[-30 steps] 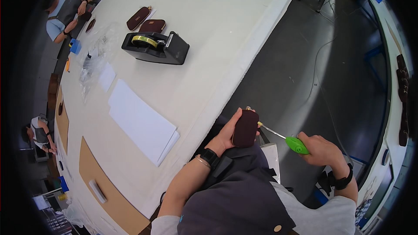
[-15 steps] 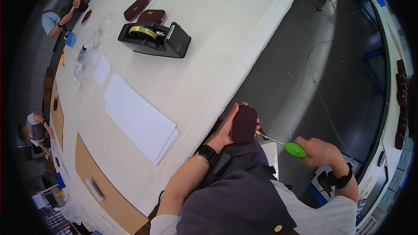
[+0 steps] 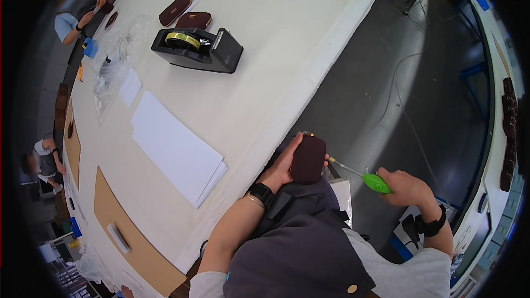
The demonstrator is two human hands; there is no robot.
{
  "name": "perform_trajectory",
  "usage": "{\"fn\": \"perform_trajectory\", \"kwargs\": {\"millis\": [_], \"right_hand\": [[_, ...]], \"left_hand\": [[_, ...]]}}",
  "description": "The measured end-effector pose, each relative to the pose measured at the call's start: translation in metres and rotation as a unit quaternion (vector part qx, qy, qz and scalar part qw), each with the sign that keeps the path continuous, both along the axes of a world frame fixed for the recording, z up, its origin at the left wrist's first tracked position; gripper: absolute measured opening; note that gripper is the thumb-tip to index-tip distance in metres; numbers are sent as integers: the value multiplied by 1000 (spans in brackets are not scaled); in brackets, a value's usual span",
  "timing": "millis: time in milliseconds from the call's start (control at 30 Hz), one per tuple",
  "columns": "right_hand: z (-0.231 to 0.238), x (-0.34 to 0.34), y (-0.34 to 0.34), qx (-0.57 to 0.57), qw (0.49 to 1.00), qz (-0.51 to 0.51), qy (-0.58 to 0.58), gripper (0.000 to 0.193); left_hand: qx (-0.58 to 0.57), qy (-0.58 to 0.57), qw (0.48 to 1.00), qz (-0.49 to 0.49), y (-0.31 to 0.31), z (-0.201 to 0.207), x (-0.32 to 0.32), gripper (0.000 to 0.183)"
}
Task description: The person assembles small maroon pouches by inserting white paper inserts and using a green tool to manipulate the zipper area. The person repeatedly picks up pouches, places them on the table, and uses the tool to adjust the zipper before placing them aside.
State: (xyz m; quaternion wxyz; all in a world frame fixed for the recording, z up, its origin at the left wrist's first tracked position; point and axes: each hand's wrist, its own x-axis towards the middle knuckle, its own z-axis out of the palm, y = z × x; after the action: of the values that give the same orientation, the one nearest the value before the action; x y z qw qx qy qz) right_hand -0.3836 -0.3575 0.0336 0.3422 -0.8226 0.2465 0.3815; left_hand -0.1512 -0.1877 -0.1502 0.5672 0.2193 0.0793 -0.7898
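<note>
A dark maroon zippered pouch (image 3: 308,159) is held over my lap, its plain rounded face up. My left hand (image 3: 284,164) wraps it from the left, with fingertips showing past its right edge. In my right hand (image 3: 407,189), closed round the handle, is a green-handled tool (image 3: 377,183) with a thin metal shaft and a yellowish tip. That tip points at the pouch's right edge, close by my left fingertips; whether it touches them I cannot tell. The pouch's underside is hidden.
On the white table (image 3: 265,85) to my left are a black tape dispenser (image 3: 199,52), white paper sheets (image 3: 176,146), brown cardboard (image 3: 130,232) and two more maroon pouches (image 3: 175,10). Two people work across it. Several maroon items (image 3: 508,132) lie at the far right. A cable crosses the grey floor.
The tool in my right hand has shifted slightly up and away from the pouch's right edge. My left hand keeps its hold. Another person's hand has appeared at the lower left edge.
</note>
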Motion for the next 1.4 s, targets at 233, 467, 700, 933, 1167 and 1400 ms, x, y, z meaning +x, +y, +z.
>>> {"fn": "perform_trajectory", "kwargs": {"millis": [233, 467, 700, 933, 1167, 1400], "right_hand": [[-19, 8, 2, 32, 981, -130, -137, 30], [-42, 36, 48, 147, 912, -214, -316, 23], [-46, 40, 42, 163, 888, -236, -359, 28], [-35, 9, 12, 118, 911, -269, -288, 26], [-50, 4, 16, 112, 915, -281, -268, 27], [-31, -24, -15, 35, 951, -238, -196, 28]], "left_hand": [[5, 66, 997, 35, -1, 17, -1, 56], [31, -252, 962, -102, -9, 35, -21, 38], [-151, -281, 921, -222, -15, 44, -19, 56], [-117, -280, 914, -269, -10, 44, -16, 50], [-228, -657, 459, -552, -27, 112, -47, 78], [-93, -161, 973, -134, -19, 20, -1, 66]]}}
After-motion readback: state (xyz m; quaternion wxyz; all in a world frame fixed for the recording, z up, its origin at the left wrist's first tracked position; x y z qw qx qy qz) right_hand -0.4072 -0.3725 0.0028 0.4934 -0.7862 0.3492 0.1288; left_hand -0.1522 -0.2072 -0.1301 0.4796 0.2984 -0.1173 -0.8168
